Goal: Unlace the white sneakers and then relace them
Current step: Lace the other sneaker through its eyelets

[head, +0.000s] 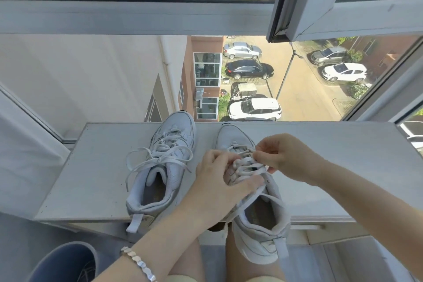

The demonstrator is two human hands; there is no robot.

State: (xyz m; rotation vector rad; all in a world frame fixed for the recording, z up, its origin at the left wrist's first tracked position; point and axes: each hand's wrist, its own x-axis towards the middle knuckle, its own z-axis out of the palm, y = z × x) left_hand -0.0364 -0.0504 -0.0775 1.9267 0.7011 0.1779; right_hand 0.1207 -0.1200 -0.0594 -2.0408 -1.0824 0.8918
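Note:
Two white sneakers stand side by side on a pale window ledge (pixel 91 167), toes toward the glass. The left sneaker (pixel 160 167) is laced, with a loose bow and lace ends trailing to the left. The right sneaker (pixel 258 224) hangs its heel over the ledge's near edge. My left hand (pixel 219 188) grips this shoe across the tongue, its fingers curled into the laces (pixel 249 167). My right hand (pixel 286 158) pinches a strand of the lace near the upper eyelets. The laces run crosswise between the two hands.
A window frame (pixel 137 16) spans the view above the ledge, with an open sash (pixel 320 7) at the upper right. Parked cars show far below through the glass. A grey-blue bucket (pixel 66 261) stands at the lower left. My knees sit under the ledge's edge.

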